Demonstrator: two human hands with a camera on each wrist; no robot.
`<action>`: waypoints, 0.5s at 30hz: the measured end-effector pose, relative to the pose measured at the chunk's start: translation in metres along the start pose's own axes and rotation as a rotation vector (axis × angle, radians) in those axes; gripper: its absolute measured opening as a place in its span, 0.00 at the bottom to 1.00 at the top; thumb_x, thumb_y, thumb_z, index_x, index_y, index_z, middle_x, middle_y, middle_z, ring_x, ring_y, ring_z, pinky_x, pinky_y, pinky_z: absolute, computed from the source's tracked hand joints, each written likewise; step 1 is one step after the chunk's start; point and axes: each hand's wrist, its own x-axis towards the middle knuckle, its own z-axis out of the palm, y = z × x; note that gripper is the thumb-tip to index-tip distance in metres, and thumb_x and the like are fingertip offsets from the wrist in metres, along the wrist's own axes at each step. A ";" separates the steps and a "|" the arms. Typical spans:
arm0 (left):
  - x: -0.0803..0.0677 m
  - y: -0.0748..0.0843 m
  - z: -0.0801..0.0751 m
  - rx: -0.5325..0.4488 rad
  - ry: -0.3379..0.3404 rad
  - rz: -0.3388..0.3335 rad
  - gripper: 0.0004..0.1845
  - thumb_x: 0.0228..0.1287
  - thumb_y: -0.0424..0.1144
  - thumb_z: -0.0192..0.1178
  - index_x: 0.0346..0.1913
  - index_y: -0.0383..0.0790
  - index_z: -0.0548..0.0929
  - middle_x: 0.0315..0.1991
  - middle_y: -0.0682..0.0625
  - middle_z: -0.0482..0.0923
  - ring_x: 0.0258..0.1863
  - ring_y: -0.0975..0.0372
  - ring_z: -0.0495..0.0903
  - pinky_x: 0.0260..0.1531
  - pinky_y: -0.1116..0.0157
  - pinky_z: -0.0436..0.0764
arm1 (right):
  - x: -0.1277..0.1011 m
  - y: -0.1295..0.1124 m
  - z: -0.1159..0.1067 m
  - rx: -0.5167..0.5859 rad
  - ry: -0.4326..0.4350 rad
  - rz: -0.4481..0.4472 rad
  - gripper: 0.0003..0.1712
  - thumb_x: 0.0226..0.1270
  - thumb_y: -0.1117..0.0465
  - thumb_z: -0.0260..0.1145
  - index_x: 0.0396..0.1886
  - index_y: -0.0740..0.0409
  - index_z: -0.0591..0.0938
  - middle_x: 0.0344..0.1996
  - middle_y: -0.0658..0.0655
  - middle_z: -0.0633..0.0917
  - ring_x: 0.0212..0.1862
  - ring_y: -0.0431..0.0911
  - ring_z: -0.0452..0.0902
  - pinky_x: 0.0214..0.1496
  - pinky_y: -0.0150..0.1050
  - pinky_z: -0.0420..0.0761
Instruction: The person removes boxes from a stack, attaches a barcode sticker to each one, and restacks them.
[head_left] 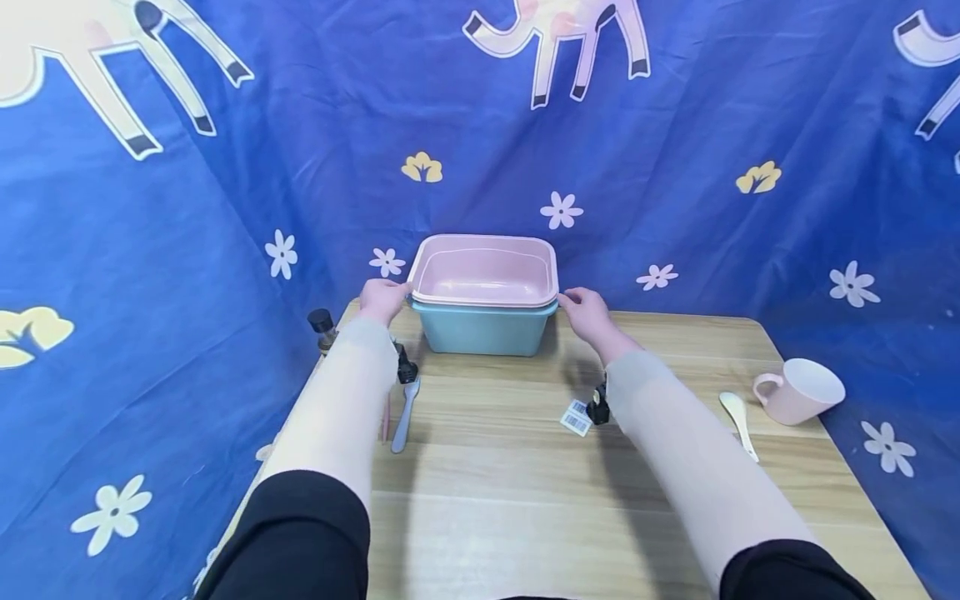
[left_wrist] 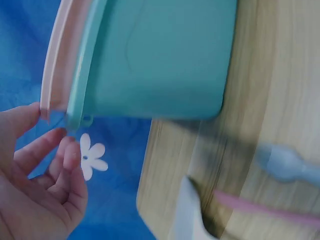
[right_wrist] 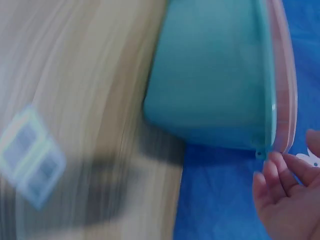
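In the head view, a pink plastic basin [head_left: 487,290] sits nested in a teal basin [head_left: 483,332] at the table's back edge. My left hand [head_left: 383,298] is at the left end; in the left wrist view its thumb [left_wrist: 27,117] presses the pink rim while the fingers curl below, by the teal rim. At the opposite end is my right hand [head_left: 587,312]. Its fingertips [right_wrist: 275,157] touch the rim corner from beneath in the right wrist view, and its thumb stands apart from the pink rim.
A blue-grey fork [head_left: 406,417] and a thin pink stick [head_left: 386,419] lie by my left forearm, near a black-capped bottle [head_left: 322,325]. A barcode label [head_left: 576,417] lies mid-table. To the right are a white spoon [head_left: 738,417] and a pink mug [head_left: 797,396]. Blue patterned cloth hangs behind.
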 end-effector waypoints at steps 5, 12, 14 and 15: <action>-0.003 0.006 0.007 -0.110 0.016 -0.059 0.22 0.64 0.46 0.65 0.52 0.30 0.83 0.47 0.39 0.80 0.46 0.51 0.75 0.50 0.57 0.74 | 0.004 -0.010 0.007 0.376 -0.011 0.167 0.20 0.75 0.63 0.57 0.58 0.73 0.76 0.47 0.66 0.80 0.50 0.54 0.77 0.50 0.42 0.77; 0.004 0.007 0.013 -0.164 0.027 -0.101 0.19 0.60 0.40 0.66 0.50 0.29 0.83 0.46 0.39 0.81 0.46 0.53 0.76 0.53 0.59 0.74 | 0.006 -0.016 0.009 0.543 -0.005 0.271 0.19 0.72 0.68 0.59 0.58 0.74 0.74 0.42 0.62 0.80 0.43 0.49 0.78 0.57 0.46 0.77; 0.005 0.007 0.013 -0.132 0.040 -0.101 0.19 0.60 0.40 0.65 0.49 0.30 0.84 0.47 0.39 0.81 0.47 0.52 0.76 0.54 0.59 0.74 | 0.006 -0.017 0.009 0.579 -0.017 0.284 0.19 0.72 0.68 0.58 0.58 0.74 0.73 0.42 0.62 0.80 0.46 0.51 0.78 0.60 0.47 0.75; 0.005 0.007 0.013 -0.112 0.047 -0.098 0.19 0.59 0.40 0.65 0.49 0.30 0.84 0.47 0.39 0.81 0.47 0.52 0.75 0.54 0.58 0.74 | 0.006 -0.017 0.008 0.594 -0.023 0.288 0.19 0.72 0.69 0.58 0.58 0.75 0.72 0.42 0.62 0.80 0.47 0.52 0.78 0.60 0.47 0.75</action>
